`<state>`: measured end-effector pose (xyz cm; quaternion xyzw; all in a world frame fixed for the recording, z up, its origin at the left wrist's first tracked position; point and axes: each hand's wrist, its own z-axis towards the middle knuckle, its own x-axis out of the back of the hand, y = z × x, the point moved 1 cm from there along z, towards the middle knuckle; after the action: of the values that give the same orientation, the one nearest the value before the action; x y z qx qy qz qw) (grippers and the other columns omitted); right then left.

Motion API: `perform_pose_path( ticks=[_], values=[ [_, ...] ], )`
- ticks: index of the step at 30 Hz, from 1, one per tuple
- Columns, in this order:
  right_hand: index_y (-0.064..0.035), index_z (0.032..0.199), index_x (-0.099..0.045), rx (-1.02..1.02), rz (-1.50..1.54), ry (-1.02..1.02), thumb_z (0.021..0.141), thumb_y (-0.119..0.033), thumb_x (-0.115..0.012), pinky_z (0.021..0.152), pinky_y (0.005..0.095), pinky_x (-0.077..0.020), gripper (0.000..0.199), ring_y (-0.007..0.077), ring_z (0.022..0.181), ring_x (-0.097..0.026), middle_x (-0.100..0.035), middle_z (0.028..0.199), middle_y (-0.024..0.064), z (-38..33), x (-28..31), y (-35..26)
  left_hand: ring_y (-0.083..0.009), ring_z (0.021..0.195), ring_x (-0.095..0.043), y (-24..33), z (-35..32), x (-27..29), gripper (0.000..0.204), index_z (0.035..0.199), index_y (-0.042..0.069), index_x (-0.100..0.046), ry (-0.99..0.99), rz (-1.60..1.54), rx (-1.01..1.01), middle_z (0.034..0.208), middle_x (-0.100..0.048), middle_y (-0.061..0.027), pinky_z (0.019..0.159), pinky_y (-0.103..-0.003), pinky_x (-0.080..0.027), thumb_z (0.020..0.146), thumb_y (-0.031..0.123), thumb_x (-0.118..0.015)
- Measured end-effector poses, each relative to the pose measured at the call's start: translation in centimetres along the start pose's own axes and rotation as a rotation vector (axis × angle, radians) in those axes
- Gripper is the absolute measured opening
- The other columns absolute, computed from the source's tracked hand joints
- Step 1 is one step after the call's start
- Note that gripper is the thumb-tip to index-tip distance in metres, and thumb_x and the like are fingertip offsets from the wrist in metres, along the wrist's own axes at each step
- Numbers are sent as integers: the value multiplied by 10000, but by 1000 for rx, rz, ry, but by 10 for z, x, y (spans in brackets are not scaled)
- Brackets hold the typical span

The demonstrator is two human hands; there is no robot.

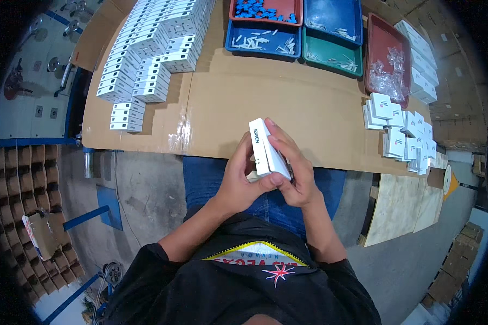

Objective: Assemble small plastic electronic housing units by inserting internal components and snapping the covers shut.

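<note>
A cardboard-covered table [222, 103] spreads out in front of the seated person, its near edge above the jeans [208, 179]. On its left side rises a large block of stacked white cartons [141, 67], with lower steps toward the person. A long red tray [383, 38] stands at the far right, holding clear plastic bags [387, 76]; smaller red, blue and green trays sit to its left. Near the right edge, just in front of the long tray, lies a loose cluster of small white cartons [395, 142].

The left hand [236, 179] and the right hand [299, 174] are both closed around one white box [260, 149], near the table's near edge. The box lies between the two palms, tilted, its narrow printed face upward. Left fingers press its left side; right fingers run along its right side toward the far end; the thumbs come close together at its near end. A thin dark slit runs lengthwise beside the printed face.

Smallest are the blue pieces [252, 10] and white pieces [257, 40] in the trays.
</note>
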<state>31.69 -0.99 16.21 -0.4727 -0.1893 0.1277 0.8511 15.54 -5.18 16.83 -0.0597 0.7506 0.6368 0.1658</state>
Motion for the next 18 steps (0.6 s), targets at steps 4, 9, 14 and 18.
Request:
perform_pose_path(
  ticks=[4, 9, 14, 18],
  values=[
    [21, 1488, -479, 30, 42, -3, 1023, -388, -597, 1222, 518, -291, 631, 462, 1484, -384, -409, 1582, 295, 1, -7, -3, -215, 1305, -547, -6, -3, 2, 1054, 1575, -12, -253, 26, 15, -111, 1426, -506, -122, 1088, -375, -462, 831, 379, -889],
    [23, 1497, -472, 51, 109, 15, 1028, -325, -574, 1248, 522, -240, 593, 451, 1504, -353, -386, 1604, 280, 2, -13, -8, -209, 1292, -552, -13, -9, 0, 1125, 1575, -22, -235, 111, -38, -151, 1413, -514, -112, 1081, -363, -467, 800, 447, -902],
    [27, 1499, -476, 25, 86, 44, 1035, -303, -555, 1251, 504, -240, 575, 419, 1511, -356, -398, 1603, 263, -2, -12, -11, -185, 1234, -577, -20, -7, 0, 1069, 1547, -24, -274, 131, -7, -160, 1351, -547, -103, 1020, -338, -503, 834, 526, -850],
    [28, 1492, -492, -13, 86, 76, 1037, -280, -549, 1239, 479, -268, 552, 398, 1506, -375, -424, 1595, 243, -3, -12, -11, -176, 1199, -584, -20, -4, -2, 1004, 1521, -24, -320, 157, 15, -158, 1318, -563, -100, 999, -331, -503, 856, 531, -828]
  ],
)
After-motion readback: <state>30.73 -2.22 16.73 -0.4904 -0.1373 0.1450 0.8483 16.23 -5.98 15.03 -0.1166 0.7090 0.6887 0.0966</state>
